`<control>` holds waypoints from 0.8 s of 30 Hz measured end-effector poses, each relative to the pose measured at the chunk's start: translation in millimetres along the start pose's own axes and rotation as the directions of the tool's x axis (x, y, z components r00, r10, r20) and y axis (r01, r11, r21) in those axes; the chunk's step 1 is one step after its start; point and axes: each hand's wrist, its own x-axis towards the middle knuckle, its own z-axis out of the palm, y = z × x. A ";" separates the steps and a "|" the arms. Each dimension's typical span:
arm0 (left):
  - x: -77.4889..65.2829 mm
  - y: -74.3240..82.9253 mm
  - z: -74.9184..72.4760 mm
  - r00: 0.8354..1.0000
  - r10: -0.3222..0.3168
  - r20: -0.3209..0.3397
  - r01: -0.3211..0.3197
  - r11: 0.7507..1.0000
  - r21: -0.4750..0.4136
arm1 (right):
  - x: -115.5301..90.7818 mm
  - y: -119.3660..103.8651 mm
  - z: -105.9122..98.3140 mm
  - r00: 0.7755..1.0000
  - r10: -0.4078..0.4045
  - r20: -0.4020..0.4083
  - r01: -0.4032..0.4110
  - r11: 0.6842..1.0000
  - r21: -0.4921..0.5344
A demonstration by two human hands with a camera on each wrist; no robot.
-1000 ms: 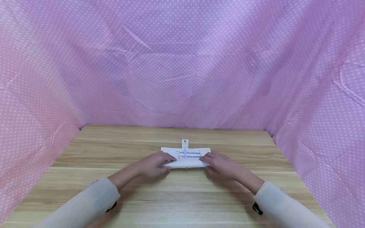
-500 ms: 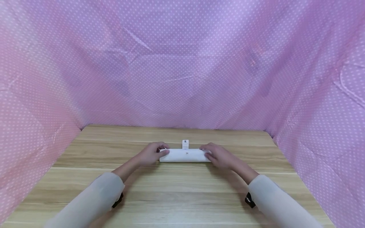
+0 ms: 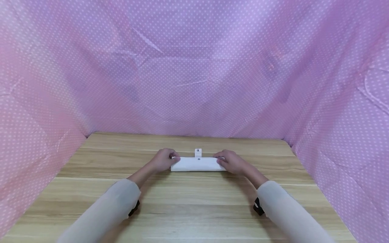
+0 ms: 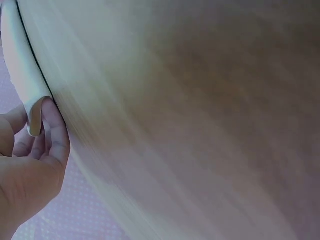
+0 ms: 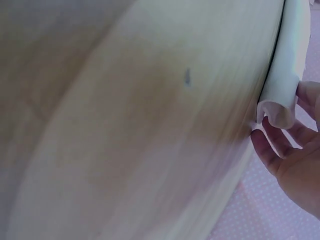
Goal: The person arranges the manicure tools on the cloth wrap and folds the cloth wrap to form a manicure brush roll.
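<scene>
A white case (image 3: pixel 197 164), folded over into a flat roll, lies on the table in the head view. Its snap strap (image 3: pixel 198 153) sticks out from the far edge, and a small metal snap shows near that edge. My left hand (image 3: pixel 163 160) pinches the left end, thumb on top and fingers beyond it. At the opposite end my right hand (image 3: pixel 233 162) holds on in the same way. The left wrist view shows the curled end of the case (image 4: pixel 25 60) between thumb and fingers. In the right wrist view the roll's end is hollow. The case's inside is hidden.
The wooden table (image 3: pixel 194 206) has its far edge a little beyond the case. Pink cloth with white dots (image 3: pixel 194 84) hangs behind and on both sides. Each sleeved wrist carries a black device, such as the right one (image 3: pixel 258 206).
Both hands folded the case's near part over away from me, covering the thin metal tools inside. The folded edge with its snap has moved up to the base of the strap.
</scene>
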 end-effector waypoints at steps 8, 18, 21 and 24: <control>3.4 1.9 4.2 0.999 -0.035 -0.033 0.036 0.998 0.059 | 5.0 9.4 1.0 0.984 0.175 0.005 -0.174 0.970 0.173; 2.9 2.8 4.5 0.998 -0.041 -0.039 0.044 0.995 0.088 | 8.9 11.8 2.4 0.977 0.212 -0.004 -0.207 0.954 0.218; 4.4 3.7 4.9 0.999 -0.027 -0.032 0.030 0.993 0.113 | 9.6 11.4 1.9 0.978 0.209 0.000 -0.203 0.953 0.225; 6.3 5.5 6.7 1.000 0.011 -0.012 -0.009 0.993 0.116 | 10.7 11.8 1.0 0.977 0.212 0.011 -0.209 0.949 0.236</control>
